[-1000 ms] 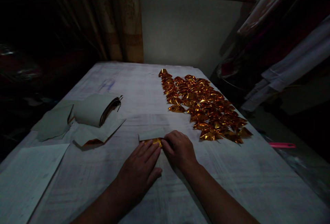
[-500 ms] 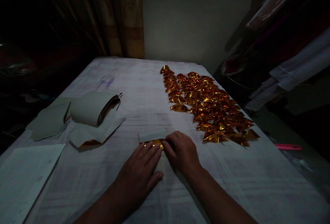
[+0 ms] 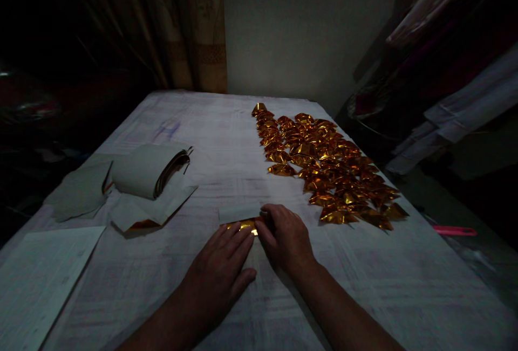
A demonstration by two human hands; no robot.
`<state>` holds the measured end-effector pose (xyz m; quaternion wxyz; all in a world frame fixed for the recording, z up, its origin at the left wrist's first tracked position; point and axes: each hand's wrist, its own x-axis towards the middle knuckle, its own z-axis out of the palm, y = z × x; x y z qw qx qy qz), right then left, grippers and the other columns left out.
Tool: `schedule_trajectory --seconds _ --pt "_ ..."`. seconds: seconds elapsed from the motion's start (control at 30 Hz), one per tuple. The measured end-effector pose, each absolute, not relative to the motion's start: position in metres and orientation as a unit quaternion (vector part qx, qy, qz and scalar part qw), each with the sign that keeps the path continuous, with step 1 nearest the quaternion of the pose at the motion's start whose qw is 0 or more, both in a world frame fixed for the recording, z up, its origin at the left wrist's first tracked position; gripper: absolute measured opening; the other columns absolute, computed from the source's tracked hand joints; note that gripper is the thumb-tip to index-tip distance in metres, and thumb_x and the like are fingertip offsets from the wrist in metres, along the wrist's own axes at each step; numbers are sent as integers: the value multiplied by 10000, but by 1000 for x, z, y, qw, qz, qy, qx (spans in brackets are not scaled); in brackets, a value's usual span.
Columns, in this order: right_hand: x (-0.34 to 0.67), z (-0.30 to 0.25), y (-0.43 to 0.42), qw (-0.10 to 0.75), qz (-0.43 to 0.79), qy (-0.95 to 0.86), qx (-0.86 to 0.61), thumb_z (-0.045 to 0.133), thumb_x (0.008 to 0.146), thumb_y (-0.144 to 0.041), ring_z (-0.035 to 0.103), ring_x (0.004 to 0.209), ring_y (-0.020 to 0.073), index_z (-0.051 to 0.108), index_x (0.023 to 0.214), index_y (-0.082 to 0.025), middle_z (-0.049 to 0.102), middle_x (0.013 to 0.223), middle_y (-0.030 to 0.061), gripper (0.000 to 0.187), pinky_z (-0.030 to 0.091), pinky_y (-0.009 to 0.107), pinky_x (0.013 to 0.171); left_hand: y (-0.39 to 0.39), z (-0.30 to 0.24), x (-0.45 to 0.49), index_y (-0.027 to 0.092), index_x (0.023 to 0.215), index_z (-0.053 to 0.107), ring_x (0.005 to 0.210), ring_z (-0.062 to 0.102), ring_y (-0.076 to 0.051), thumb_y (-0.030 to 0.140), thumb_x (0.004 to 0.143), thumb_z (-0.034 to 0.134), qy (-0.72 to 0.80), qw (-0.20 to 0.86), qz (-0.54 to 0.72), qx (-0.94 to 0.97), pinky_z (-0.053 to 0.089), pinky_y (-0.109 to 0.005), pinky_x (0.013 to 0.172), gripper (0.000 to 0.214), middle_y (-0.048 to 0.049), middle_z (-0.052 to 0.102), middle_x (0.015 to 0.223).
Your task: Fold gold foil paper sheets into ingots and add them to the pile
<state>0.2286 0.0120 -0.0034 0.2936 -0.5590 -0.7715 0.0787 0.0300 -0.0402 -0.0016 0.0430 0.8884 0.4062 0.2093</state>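
A small sheet of gold foil paper (image 3: 239,212) with a pale backing lies on the table in front of me, partly folded so that a gold strip shows along its near side. Flat on the near edge of that strip rest the outstretched fingers of my left hand (image 3: 218,265), thumb apart. My right hand (image 3: 288,238) has its fingers bent and closed on the sheet's right end, thumb below and forefinger above. My fingers hide part of the fold. To the right are many folded gold foil pieces (image 3: 324,162), shaped like ingots, in rows.
On the left lie a curved stack of pale-backed foil sheets (image 3: 140,170), a loose creased sheet (image 3: 151,213) and further sheets (image 3: 81,192). A flat white sheet (image 3: 44,275) covers the near left corner. A pink handle (image 3: 454,230) sticks out beyond the table's right edge.
Both hands stay almost still on the foil paper. The whole view has shifted very slightly.
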Motion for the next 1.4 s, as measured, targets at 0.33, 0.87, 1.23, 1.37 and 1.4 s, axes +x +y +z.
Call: schedule_trajectory --seconds 0.33,0.87,1.23,1.37,1.4 --pt "227 2 11 255 81 -787 -556 613 907 -228 593 802 200 620 851 -231 638 874 31 56 387 318 721 -39 1 31 171 1501 398 1388 492 -267 336 1015 485 407 34 203 890 454 -510 1138 521 -112 543 1491" --pt "229 4 -1 221 94 -788 -567 624 925 -158 587 947 225 649 971 -230 643 1007 47 89 386 340 789 -36 0 27 191 1408 506 1337 510 -288 275 956 575 408 70 226 882 455 -527 1129 465 -115 566 1422" --pt "227 8 -2 207 86 -791 -569 568 983 -229 586 1018 219 684 1063 -255 652 1057 60 144 398 329 822 -32 5 27 205 1381 541 1297 546 -272 332 982 536 400 54 213 890 482 -498 1101 418 -107 588 1402" --pt "228 10 -1 200 93 -789 -573 561 986 -235 587 1031 214 690 1069 -258 651 1075 59 155 402 327 834 -34 0 13 207 1406 540 1323 541 -262 349 1009 492 395 26 204 895 465 -478 1123 425 -98 585 1437" --pt "228 10 -1 200 94 -789 -573 558 986 -237 587 1033 214 690 1072 -258 651 1077 60 159 402 327 835 -35 -1 8 209 1420 532 1333 537 -262 361 1016 478 396 16 204 895 453 -485 1132 435 -95 582 1447"
